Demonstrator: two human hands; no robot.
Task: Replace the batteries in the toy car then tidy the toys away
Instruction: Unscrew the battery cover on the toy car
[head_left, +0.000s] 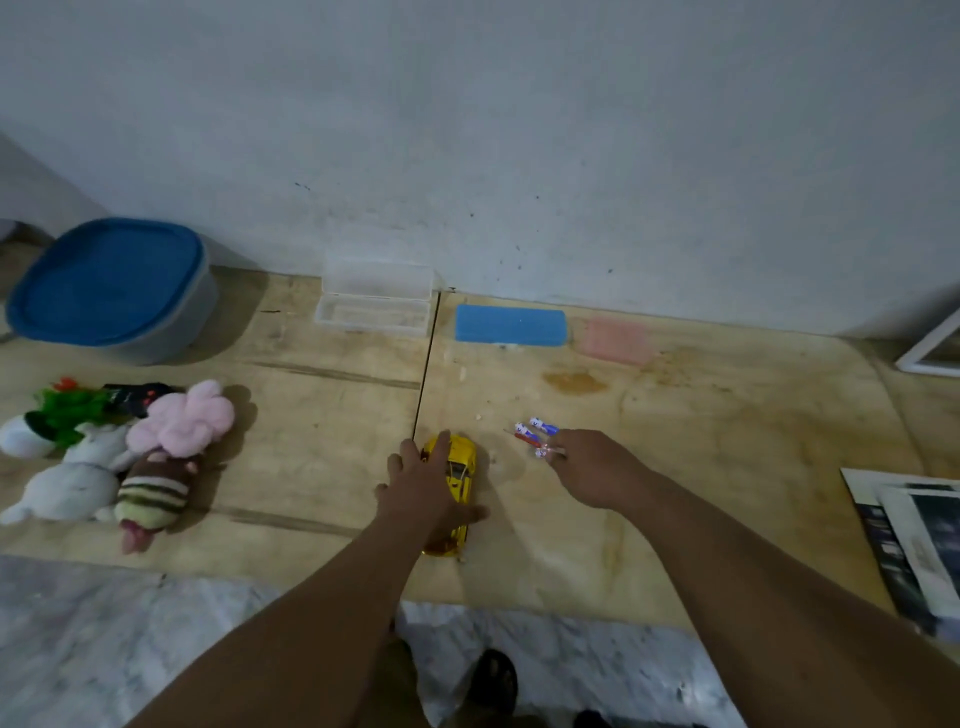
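— Where's the toy car (460, 475)?
— On the desk (675, 415), under your left hand (423, 486), whose spread fingers lie over it.
— And your right hand (592, 470)?
— Its fingertips touch the batteries (535, 434) just beside the car; grip unclear.

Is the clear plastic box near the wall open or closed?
Open: the clear box has its lid raised against the wall, the tray exposed.

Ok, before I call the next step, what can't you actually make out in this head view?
- Yellow toy car: left hand lies over it; battery hatch hidden.
- Batteries: small and blurred; right hand covers some, so the count and its grip are unclear.
- Blue-lidded tub: contents hidden by its lid.
- Papers: cut off by the right edge.
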